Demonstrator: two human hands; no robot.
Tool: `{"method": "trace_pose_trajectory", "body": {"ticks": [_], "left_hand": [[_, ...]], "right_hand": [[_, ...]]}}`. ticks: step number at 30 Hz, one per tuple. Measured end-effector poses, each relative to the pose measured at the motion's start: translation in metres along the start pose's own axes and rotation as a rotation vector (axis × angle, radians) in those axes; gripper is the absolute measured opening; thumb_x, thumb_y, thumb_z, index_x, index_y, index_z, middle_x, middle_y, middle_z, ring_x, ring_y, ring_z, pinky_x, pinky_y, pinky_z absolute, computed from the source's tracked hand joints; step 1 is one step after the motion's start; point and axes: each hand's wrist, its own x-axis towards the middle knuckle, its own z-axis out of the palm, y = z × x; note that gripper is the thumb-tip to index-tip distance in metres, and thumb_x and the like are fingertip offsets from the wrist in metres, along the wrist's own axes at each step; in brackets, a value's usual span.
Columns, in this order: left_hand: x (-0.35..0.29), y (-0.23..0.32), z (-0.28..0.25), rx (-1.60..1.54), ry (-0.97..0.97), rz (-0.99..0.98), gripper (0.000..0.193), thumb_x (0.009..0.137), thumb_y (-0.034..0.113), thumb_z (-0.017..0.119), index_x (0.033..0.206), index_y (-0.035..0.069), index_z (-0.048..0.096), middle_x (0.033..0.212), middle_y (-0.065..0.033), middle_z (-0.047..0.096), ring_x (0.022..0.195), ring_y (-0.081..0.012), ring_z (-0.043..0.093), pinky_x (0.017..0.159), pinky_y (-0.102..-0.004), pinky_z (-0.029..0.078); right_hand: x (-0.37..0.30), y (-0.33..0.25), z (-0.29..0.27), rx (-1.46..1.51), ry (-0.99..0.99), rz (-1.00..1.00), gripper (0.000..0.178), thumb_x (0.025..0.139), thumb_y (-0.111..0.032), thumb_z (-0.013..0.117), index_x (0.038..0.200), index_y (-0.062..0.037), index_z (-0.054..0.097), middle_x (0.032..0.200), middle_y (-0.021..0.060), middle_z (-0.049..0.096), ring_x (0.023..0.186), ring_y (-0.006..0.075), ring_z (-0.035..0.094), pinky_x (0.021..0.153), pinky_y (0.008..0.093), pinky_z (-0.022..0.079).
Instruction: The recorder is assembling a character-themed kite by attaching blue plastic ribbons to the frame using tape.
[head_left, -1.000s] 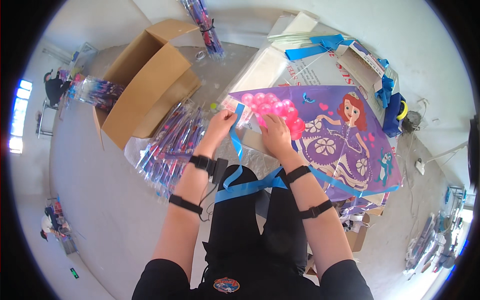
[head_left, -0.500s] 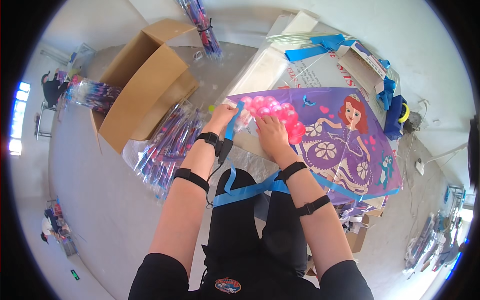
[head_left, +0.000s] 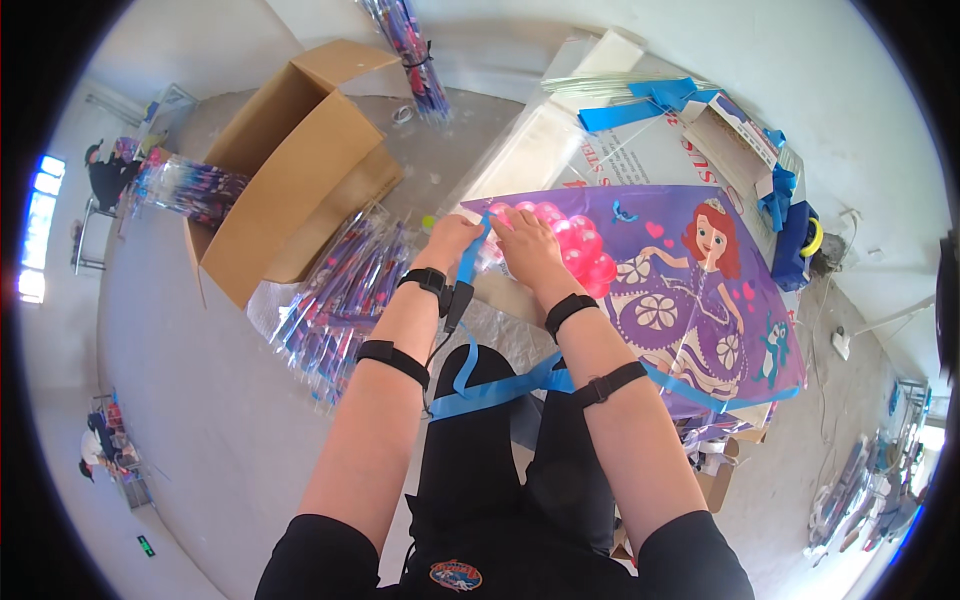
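Observation:
A purple kite sheet (head_left: 680,310) printed with a red-haired princess figure and pink bubbles lies across the work surface, one corner toward my left hand. Between the fingers of my left hand (head_left: 453,240) is the end of a blue ribbon (head_left: 470,258), held at that corner. The strip hangs down, crosses my thighs and runs along the near edge of the sheet. My right hand (head_left: 527,245) rests on the pink bubble print, fingers stretched out, their tips close beside the ribbon. Whether they touch the ribbon is hard to see.
A large cardboard box (head_left: 290,180) stands at the left, with wrapped bundles (head_left: 335,300) beside it. Beyond the sheet lie thin pale rods (head_left: 600,85), more blue ribbon (head_left: 630,112) and an opened carton (head_left: 730,135). A blue tape dispenser (head_left: 792,250) sits at the right.
My right hand has slid left and slightly up over the bubble print, toward my left hand. The left hand keeps hold of the ribbon. The whole view has shifted slightly.

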Motion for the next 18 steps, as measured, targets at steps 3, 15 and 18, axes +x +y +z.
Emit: {"method": "trace_pose_trajectory", "body": {"ticks": [3,15,18], "left_hand": [[0.000,0.001,-0.003,0.028,-0.001,-0.003,0.033,0.076,0.031,0.070,0.083,-0.001,0.069,0.074,-0.0118,0.067,0.061,-0.0199,0.063,0.054,-0.0341,0.049],[-0.055,0.026,0.007,0.441,0.376,0.591,0.036,0.079,0.007,0.054,0.114,0.005,0.060,0.121,-0.0133,0.059,0.113,-0.0296,0.053,0.094,-0.0393,0.043],[-0.059,0.009,0.016,0.485,0.387,0.695,0.039,0.080,0.005,0.049,0.119,0.005,0.058,0.130,-0.0093,0.054,0.121,-0.0267,0.048,0.100,-0.0398,0.037]], "right_hand": [[0.002,-0.004,-0.002,0.000,-0.101,0.040,0.040,0.088,-0.022,0.056,0.127,-0.0166,0.053,0.135,0.0076,0.046,0.125,0.0267,0.043,0.102,0.0422,0.037],[-0.002,0.002,0.009,-0.075,0.007,0.041,0.035,0.086,-0.023,0.054,0.121,-0.0158,0.058,0.130,0.0054,0.051,0.120,0.0233,0.046,0.098,0.0401,0.039],[0.001,-0.003,0.006,-0.056,-0.042,0.049,0.038,0.087,-0.024,0.055,0.124,-0.0163,0.055,0.133,0.0064,0.048,0.122,0.0253,0.045,0.100,0.0416,0.038]]}}
